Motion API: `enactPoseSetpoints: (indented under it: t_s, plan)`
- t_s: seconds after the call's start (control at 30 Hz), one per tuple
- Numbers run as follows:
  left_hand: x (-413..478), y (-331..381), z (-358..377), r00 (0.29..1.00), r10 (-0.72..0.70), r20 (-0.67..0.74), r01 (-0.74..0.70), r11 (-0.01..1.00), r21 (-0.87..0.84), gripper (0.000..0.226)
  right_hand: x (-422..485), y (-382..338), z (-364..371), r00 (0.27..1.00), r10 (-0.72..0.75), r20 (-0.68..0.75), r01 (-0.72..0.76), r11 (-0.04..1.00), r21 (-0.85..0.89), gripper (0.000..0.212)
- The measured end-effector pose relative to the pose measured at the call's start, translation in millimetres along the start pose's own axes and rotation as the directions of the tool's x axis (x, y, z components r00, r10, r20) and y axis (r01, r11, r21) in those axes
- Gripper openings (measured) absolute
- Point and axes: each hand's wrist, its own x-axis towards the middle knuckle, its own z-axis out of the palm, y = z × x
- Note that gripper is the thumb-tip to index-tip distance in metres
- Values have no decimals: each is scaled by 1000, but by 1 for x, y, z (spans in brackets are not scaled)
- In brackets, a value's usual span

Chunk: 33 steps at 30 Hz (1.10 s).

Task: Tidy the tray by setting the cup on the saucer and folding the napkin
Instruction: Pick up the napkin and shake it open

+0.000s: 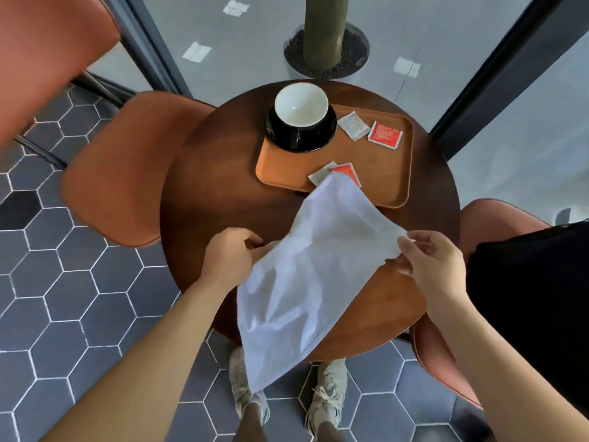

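A white napkin (306, 266) hangs spread in the air above the near half of the round wooden table (223, 193). My left hand (231, 258) grips its left edge and my right hand (430, 260) pinches its right corner. The napkin's far corner reaches over the orange tray (392, 173). On the tray's far left corner a white cup with a black outside (301, 106) stands upright on a black saucer (318, 138).
Red and white sachets (384, 134) lie on the tray, some partly under the napkin (345, 170). Orange chairs (121, 173) stand left and right of the table. A dark bag (535, 298) rests on the right chair. A planter (325, 49) stands behind glass.
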Motion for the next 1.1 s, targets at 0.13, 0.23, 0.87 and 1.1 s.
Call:
enactPoseSetpoints:
  t_s: [0.13, 0.23, 0.87, 1.1]
  plan:
    - [9, 16, -4, 992, -52, 115, 43, 996, 77, 14, 3, 9, -3, 999, -52, 3, 52, 999, 0, 18]
    - [10, 10, -9, 999, 35, -18, -34, 999, 17, 11, 2, 9, -12, 992, -120, -33, 120, 993, 1, 34]
    - [-14, -38, -13, 937, 152, -315, -131, 987, 89, 41, 30, 29, -40, 989, 78, -128, -75, 997, 27, 22]
    - [38, 6, -11, 961, 275, -10, -249, 885, 392, 17, 37, 20, -27, 987, 61, -151, -66, 997, -30, 42]
